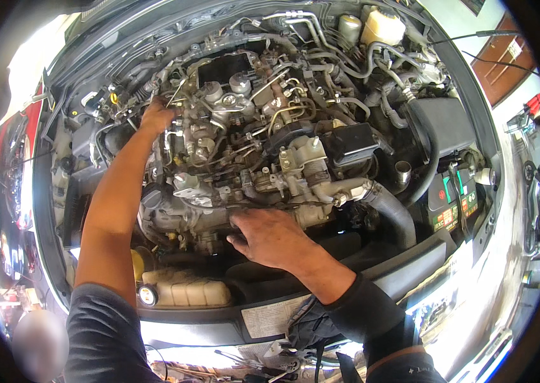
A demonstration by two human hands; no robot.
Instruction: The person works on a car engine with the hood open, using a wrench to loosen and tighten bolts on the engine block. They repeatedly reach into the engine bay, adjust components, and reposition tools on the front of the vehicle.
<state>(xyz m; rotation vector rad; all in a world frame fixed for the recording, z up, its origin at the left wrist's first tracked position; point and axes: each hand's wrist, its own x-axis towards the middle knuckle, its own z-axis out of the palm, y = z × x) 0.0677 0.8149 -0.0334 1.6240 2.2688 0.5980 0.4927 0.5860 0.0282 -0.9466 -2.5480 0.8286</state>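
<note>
Engine (257, 153): middle of the scene, one hand at its far left, the other at its near edge
Left hand (158, 117): fingers reaching in at the engine's far left, fingertips hidden; whether closed on anything, cannot tell
Right hand (270, 237): above the near edge, thumb parted from loosely bent fingers, nothing seen between; contact unconfirmed
Tan reservoir (187, 292): near left
Battery (439, 196): right, beyond the thick hose (394, 217)
</note>
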